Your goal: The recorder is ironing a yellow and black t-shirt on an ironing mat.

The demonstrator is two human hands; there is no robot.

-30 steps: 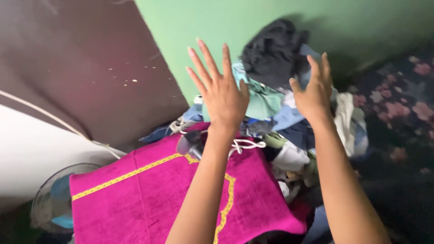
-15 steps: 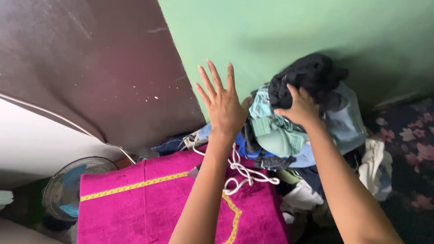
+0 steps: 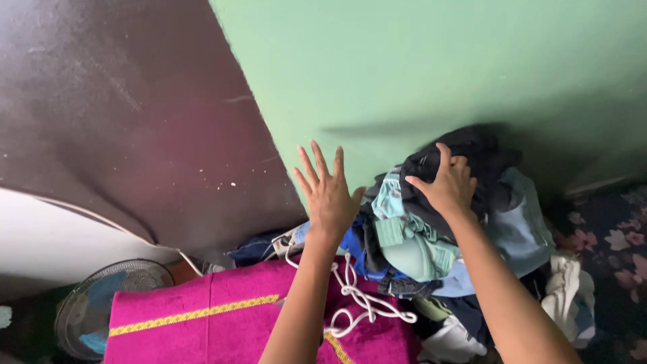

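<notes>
Right hand [image 3: 448, 185] clamps down on the crumpled black cloth garment [image 3: 472, 158] topping the heap of mixed clothes [image 3: 438, 249] against the green wall [image 3: 438, 67], at two o'clock; left hand [image 3: 329, 195] hovers at its nine o'clock, fingers spread wide, empty, above the magenta gold-trimmed towel [image 3: 222, 323] and white cord [image 3: 357, 300]

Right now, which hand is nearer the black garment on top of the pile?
Right. The right hand rests on the black garment, fingers curled into it. The left hand is spread open off to its left, apart from it.
</notes>
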